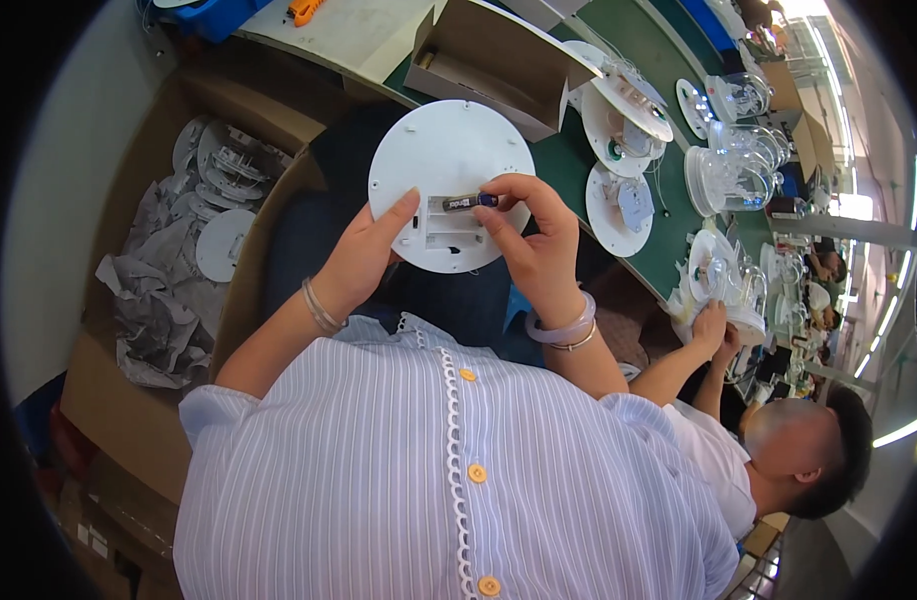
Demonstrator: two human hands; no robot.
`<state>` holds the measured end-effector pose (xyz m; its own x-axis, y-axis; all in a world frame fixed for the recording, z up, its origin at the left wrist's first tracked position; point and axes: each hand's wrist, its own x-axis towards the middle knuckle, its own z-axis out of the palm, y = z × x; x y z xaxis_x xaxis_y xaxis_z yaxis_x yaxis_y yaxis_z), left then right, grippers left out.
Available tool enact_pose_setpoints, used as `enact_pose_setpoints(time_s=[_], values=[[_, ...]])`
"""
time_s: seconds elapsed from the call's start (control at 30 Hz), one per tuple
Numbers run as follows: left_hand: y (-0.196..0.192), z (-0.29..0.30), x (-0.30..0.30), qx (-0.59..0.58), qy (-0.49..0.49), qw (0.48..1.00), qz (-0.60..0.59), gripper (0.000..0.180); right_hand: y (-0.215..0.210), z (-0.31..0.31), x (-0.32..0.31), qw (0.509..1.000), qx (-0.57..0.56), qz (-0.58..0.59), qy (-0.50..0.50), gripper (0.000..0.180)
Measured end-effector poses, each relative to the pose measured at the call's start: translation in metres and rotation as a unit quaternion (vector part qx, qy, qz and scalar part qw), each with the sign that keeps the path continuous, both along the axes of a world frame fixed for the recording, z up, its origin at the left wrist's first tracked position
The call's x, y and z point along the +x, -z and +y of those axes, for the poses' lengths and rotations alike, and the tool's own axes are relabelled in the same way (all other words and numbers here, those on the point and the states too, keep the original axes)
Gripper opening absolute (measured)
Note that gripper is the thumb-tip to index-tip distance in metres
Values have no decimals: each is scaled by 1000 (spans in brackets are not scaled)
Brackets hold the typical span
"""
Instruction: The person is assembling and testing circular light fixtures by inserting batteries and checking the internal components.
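— Left hand (364, 258)?
— Fingers clamped on the white disc's (449, 165) lower-left edge, held above the lap.
— Right hand (534, 240)?
— Fingers pinched on a small battery (471, 202), at the disc's open compartment, near the green worktop (679, 225).

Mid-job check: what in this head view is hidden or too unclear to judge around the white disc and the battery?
- Battery: its far end is covered by the right hand fingertips; seating unclear.
- White disc: lower edge hidden behind the left hand and right hand.
- Battery compartment: contacts too small to read.
- Cardboard box: contents hidden by its flaps.
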<state>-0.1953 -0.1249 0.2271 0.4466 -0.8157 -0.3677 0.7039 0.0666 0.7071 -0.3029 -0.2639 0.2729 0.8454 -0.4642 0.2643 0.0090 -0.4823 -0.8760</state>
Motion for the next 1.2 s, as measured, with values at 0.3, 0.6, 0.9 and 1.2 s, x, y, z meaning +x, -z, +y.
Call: enact_pose_setpoints(time_s=[0.3,0.6,0.9,1.2], values=[[4,2,1,-14,-6,1000,-13,46,0,3,2,961,-266,59,51,22],[4,7,1,-9,-4,1000,-18,46,12,-4,6,954,295,18,60,54],[6,9,-3,-6,-15,999,-40,46,11,3,9,959,272,57,60,50],[12,13,3,-15,-35,999,-38,42,26,9,15,990,107,57,76,47]])
